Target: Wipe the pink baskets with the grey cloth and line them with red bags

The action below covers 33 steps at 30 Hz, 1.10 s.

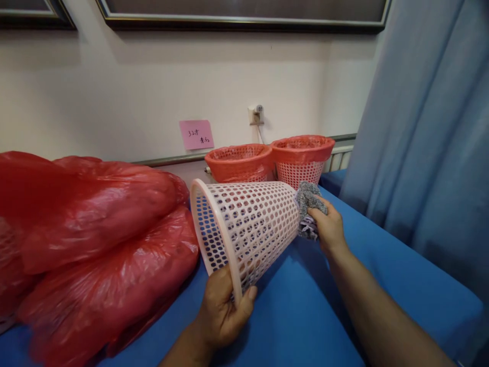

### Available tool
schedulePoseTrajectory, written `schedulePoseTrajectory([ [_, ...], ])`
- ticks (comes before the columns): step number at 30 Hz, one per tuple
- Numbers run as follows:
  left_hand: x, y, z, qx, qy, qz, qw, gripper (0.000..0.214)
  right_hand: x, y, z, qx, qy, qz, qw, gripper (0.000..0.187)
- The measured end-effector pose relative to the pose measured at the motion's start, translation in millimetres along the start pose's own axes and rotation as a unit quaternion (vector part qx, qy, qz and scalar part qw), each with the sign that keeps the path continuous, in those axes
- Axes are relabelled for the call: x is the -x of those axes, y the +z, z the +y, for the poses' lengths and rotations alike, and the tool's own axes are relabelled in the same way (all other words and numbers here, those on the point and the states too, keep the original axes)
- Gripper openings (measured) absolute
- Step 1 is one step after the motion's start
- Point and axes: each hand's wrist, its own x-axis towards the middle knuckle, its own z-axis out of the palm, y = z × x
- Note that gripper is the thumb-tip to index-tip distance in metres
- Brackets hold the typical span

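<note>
A pale pink perforated plastic basket (248, 224) lies tilted on its side above the blue surface (305, 311), its open mouth facing left. My left hand (223, 311) grips the basket's rim at the bottom, thumb outside and fingers inside. My right hand (328, 227) is closed on a grey cloth (307, 201) and presses it against the basket's base.
Bulging red plastic bags (95, 239) fill the left side. Two baskets lined with red bags (239, 163) (302, 153) stand at the back by the wall. A pink note (196, 134) and a socket (255, 114) are on the wall. A blue curtain (431, 142) hangs at right.
</note>
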Motion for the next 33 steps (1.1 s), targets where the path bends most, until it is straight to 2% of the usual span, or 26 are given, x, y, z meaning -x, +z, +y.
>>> schedulePoseTrajectory([
  [1,0.9,1.3,-0.5,-0.009,0.009,0.000,1.000,0.042,-2.8,0.1,1.0,-0.010,0.011,-0.007,1.000,0.051],
  [2,1.8,2.7,-1.2,-0.018,0.016,0.003,1.000,0.042,-0.5,0.4,0.3,-0.010,-0.008,-0.022,1.000,0.050],
  [4,3.8,5.6,-3.6,-0.035,0.024,0.008,0.999,0.040,17.4,1.2,-6.2,0.014,-0.109,-0.080,0.991,0.045],
  [5,4.7,7.1,-5.2,-0.041,0.028,0.007,0.999,0.038,30.8,1.4,-11.4,0.026,-0.173,-0.121,0.977,0.044],
  [7,5.7,9.7,-7.8,-0.045,0.039,0.002,0.998,0.032,59.2,0.7,-23.5,0.022,-0.283,-0.225,0.932,0.050],
  [9,5.2,11.0,-8.5,-0.034,0.050,-0.002,0.998,0.022,81.4,-1.4,-34.7,-0.015,-0.341,-0.330,0.880,0.060],
  [12,2.0,8.8,-4.8,0.012,0.013,0.006,1.000,0.006,94.9,-4.5,-45.3,-0.056,-0.365,-0.409,0.835,0.066],
  [15,-1.2,2.5,0.3,0.083,-0.078,0.055,0.992,0.015,94.6,-5.5,-48.9,-0.056,-0.383,-0.434,0.814,0.063],
  [18,-1.5,-2.6,2.8,0.118,-0.121,0.082,0.982,0.019,93.3,-5.1,-48.0,-0.049,-0.397,-0.457,0.795,0.061],
  [19,-1.0,-3.4,3.2,0.114,-0.123,0.080,0.983,0.017,91.8,-4.8,-46.4,-0.041,-0.400,-0.442,0.802,0.060],
  [20,-0.4,-3.7,3.4,0.105,-0.120,0.075,0.984,0.016,88.8,-4.3,-43.8,-0.026,-0.399,-0.405,0.822,0.059],
  [22,1.1,-3.1,3.8,0.080,-0.103,0.060,0.990,0.025,75.4,-2.9,-36.0,0.016,-0.367,-0.274,0.889,0.054],
  [24,2.3,-1.9,4.1,0.054,-0.076,0.040,0.995,0.037,52.1,-1.8,-25.3,0.052,-0.273,-0.120,0.953,0.045],
  [26,2.8,-0.6,4.5,0.027,-0.047,0.023,0.998,0.042,24.8,-1.5,-14.5,0.047,-0.144,-0.017,0.988,0.043],
  [28,2.7,0.6,4.7,0.008,-0.026,0.013,1.000,0.042,4.1,-1.7,-6.9,-0.002,-0.038,0.022,0.999,0.051],
  [30,2.7,1.9,4.3,-0.007,-0.013,0.009,1.000,0.037,-1.0,-1.7,-5.0,-0.029,0.002,0.020,0.999,0.056],
  [31,2.9,2.6,3.8,-0.015,-0.009,0.010,1.000,0.033,3.3,-1.6,-6.6,-0.025,-0.010,0.004,1.000,0.055],
  [33,3.7,4.6,1.9,-0.031,-0.009,0.006,0.999,0.023,23.3,-1.9,-14.6,0.004,-0.086,-0.059,0.995,0.049],
])
